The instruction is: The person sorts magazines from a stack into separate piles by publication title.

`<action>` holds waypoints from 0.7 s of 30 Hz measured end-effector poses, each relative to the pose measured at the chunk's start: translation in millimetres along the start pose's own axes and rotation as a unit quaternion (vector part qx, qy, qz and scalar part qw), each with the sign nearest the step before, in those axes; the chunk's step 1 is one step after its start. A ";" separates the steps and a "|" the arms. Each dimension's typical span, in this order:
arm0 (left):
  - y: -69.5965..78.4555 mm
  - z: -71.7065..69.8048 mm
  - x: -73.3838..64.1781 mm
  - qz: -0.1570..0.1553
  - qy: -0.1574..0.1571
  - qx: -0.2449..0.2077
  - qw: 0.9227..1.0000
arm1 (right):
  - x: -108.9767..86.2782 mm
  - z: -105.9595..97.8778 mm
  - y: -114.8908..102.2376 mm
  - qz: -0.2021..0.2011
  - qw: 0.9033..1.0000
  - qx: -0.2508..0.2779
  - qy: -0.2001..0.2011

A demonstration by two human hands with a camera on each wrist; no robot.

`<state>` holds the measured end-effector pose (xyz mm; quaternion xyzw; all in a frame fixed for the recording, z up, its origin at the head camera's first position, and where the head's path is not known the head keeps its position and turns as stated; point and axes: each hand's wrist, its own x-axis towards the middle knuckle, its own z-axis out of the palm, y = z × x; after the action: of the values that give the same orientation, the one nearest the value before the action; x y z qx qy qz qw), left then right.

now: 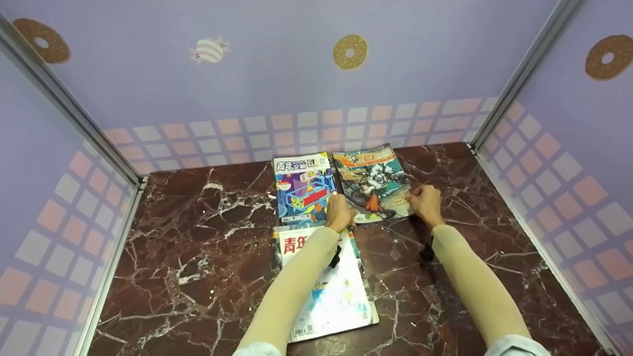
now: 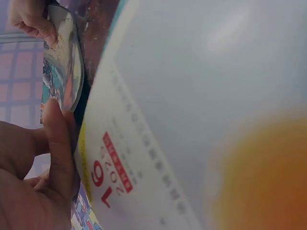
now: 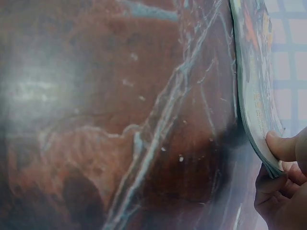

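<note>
The right hand (image 1: 426, 202) is pinching a teal magazine (image 1: 378, 180); the left hand (image 1: 340, 213) is lying at its opposite corner, grip impossible to tell, forearm (image 1: 294, 282) partly covering a white magazine (image 1: 341, 306).

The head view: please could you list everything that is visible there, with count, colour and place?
Blue magazine: one, blue-purple, back left
Teal magazine: one, teal and orange, back right
White magazine: one, white with red title, nearest the person
Magazine underneath: at least one, multicoloured edge, below the white one
Tabletop: one, dark red with white veins, under everything
Walls: three, lilac, left, back and right
Posts: two, grey, wall corners
Doughnut pictures: three, brown, walls
Sweet picture: one, striped, back wall
Sleeves: two, pale yellow, forearms
Left hand: one, bare, between back magazines
Right hand: one, bare, pinching teal magazine's near right corner
</note>
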<state>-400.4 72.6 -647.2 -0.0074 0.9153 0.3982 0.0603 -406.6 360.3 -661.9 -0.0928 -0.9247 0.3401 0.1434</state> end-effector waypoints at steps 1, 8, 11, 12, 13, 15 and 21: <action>-0.9 0.8 -0.1 0.004 0.001 0.005 1.000 | 1.4 3.3 4.3 0.004 1.000 -0.009 -0.002; -4.2 9.0 -1.6 0.065 0.047 0.051 0.995 | -1.5 6.3 16.1 0.025 0.999 -0.013 -0.016; -4.2 12.7 -1.3 0.069 0.069 0.078 0.992 | -6.1 5.6 9.8 0.035 0.999 -0.020 -0.011; -4.0 13.3 -1.3 0.067 0.071 0.082 0.992 | -9.4 3.6 4.8 0.038 0.999 -0.017 -0.010; -3.9 13.6 -1.0 0.064 0.069 0.085 0.992 | -11.4 2.2 1.2 0.039 0.999 -0.020 -0.010; -4.0 13.7 -0.3 0.058 0.064 0.085 0.993 | -20.5 -6.8 -14.0 0.041 0.999 -0.018 -0.016; -6.3 9.5 -1.6 0.070 0.068 0.047 0.994 | -43.9 -25.0 -51.2 0.053 0.998 -0.037 0.001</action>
<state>-397.4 75.2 -658.0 0.0323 0.9334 0.3562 -0.0299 -360.9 325.1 -619.0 -0.1475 -0.9302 0.3130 0.1223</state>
